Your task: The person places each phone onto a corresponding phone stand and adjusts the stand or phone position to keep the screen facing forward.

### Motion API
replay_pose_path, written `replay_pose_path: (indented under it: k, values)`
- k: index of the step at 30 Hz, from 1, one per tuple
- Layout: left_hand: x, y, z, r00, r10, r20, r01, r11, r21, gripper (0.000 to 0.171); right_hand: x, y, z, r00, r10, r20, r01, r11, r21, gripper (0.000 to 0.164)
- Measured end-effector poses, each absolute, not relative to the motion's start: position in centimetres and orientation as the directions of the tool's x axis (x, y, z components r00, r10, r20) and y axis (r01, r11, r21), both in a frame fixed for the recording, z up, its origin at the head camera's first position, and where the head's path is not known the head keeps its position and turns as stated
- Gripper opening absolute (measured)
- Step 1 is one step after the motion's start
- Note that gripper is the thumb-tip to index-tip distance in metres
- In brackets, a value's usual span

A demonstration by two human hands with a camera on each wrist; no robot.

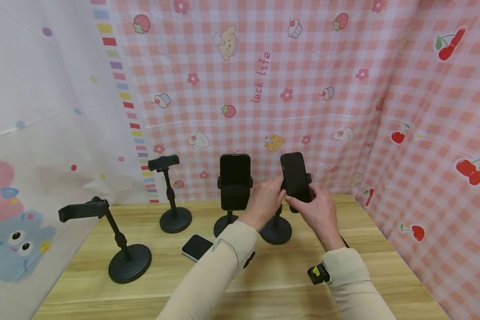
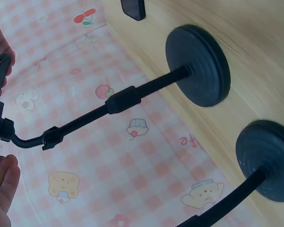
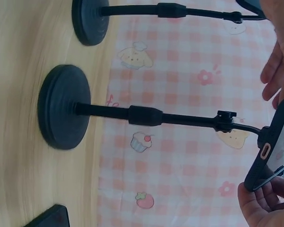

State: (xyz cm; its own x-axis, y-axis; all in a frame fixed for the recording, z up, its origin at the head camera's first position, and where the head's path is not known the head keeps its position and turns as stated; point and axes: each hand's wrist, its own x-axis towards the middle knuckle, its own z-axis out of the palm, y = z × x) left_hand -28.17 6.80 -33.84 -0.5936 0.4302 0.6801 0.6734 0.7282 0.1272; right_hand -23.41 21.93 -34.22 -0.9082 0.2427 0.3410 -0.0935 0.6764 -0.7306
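A black smartphone [image 1: 295, 174] sits tilted at the clamp of the rightmost black phone stand [image 1: 276, 231]. My right hand [image 1: 321, 214] grips the phone's lower part, thumb across the front and fingers behind the right edge. At the phone's left edge, my left hand [image 1: 265, 199] pinches the clamp's side; its fingertips are partly hidden. The right wrist view shows the phone's edge [image 3: 265, 150] between the right hand [image 3: 261, 205] below and the left hand [image 3: 280, 59] above. In the left wrist view, the stand's bent neck [image 2: 31, 142] reaches the clamp beside the left fingers [image 2: 7, 179].
Just left, a second phone [image 1: 235, 178] is held upright in another stand. Two stands with bare clamps, one at the back [image 1: 176, 220] and one nearer [image 1: 130, 263], stand further left. A phone [image 1: 197, 246] lies on the wooden table [image 1: 280, 289]. Patterned cloth [image 1: 240, 89] hangs behind.
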Motion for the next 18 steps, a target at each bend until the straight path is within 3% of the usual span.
replay_pose_path:
  k: [7,18]
  values:
    - [-28.18,6.53,-33.92,-0.52,0.461,0.719,0.695,0.717,0.042,0.021,-23.71,21.78,-34.71,-0.881,0.257,0.398,-0.104,0.716,-0.69,0.076]
    - [-28.37,6.14,-34.13,-0.494,0.468,0.733,0.709,0.704,0.028,0.023,-23.89,21.4,-35.03,-0.842,0.273,0.465,-0.125,0.74,-0.661,0.065]
